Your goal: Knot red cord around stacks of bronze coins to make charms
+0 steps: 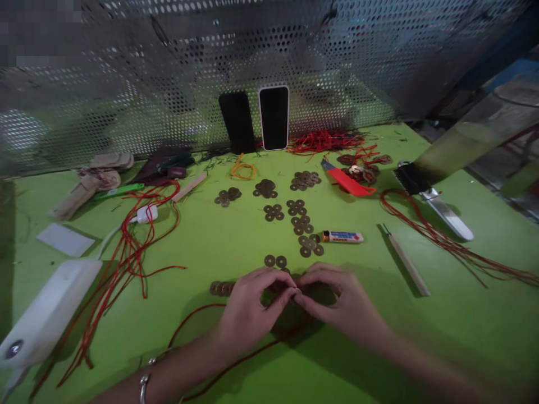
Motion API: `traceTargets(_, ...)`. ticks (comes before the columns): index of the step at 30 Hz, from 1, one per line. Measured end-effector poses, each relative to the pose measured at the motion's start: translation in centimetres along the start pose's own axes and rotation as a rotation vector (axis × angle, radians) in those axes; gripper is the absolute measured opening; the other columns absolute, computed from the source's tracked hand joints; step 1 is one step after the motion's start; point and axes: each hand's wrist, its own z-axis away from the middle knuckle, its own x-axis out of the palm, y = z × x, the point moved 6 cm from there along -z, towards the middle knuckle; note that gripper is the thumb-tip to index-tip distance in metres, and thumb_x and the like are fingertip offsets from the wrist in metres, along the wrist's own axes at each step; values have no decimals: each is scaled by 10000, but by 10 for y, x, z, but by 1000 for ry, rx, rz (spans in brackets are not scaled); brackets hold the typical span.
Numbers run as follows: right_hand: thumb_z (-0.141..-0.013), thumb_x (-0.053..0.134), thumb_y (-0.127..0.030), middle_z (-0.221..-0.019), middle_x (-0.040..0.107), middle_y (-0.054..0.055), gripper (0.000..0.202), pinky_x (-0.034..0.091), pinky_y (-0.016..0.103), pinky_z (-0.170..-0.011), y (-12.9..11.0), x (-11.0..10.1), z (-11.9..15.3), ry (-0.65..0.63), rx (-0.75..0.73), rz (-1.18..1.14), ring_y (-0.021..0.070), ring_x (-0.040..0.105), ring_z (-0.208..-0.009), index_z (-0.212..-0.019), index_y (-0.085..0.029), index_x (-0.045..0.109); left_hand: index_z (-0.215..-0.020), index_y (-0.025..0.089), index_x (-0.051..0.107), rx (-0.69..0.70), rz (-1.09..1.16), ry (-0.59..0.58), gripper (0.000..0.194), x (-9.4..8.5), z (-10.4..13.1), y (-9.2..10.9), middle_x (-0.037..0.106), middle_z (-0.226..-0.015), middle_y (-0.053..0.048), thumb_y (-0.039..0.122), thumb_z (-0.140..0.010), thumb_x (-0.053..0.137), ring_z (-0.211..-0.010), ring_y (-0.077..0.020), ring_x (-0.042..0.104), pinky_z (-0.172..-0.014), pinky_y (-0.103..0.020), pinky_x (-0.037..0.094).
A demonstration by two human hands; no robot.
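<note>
My left hand [256, 300] and my right hand [339, 292] meet at the front of the green table, thumbs and fingertips pinched together. Whatever small piece lies between the fingertips is mostly hidden. A red cord [248, 357] runs along the table beneath my hands and past my left wrist. Beside my left hand lies a row of overlapping coins with holes [221, 288]. Just beyond my fingers are two loose holed coins [275, 261], and more coins [310, 245] sit in small clusters farther back.
A glue stick [343, 237], an awl-like tool [406, 264] and a red-handled cutter [349, 180] lie to the right. Red cords [137, 241] and a white power strip [50, 308] occupy the left. Two phones [274, 118] lean against the perforated metal panel [189, 73].
</note>
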Motion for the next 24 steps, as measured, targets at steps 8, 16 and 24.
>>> traceTargets(8, -821, 636, -146, -853, 706, 25, 146, 604, 305, -658, -1, 1, 5, 22, -163, 152, 151, 661, -746, -886, -246, 719, -870, 185, 695, -83, 92, 31, 58, 2, 3, -1, 725, -833, 8, 170, -847, 644, -775, -133, 659, -727, -242, 532)
traceTargets(16, -832, 610, -173, -816, 701, 18, 119, 604, 304, -627, -3, -3, 5, 68, -176, 84, 159, 667, -734, -850, -250, 698, -1040, 220, 664, -173, 227, -2, 255, 5, 4, -4, 728, -957, 10, 137, -801, 681, -859, -134, 667, -822, -270, 549)
traceTargets(24, -829, 624, -218, -785, 669, 23, 36, 582, 275, -619, -2, -6, 4, 113, -124, -24, 149, 637, -714, -836, -219, 659, -956, 199, 701, -161, 206, -12, 216, 5, 3, -2, 729, -918, -6, 76, -794, 628, -828, -138, 664, -799, -277, 551)
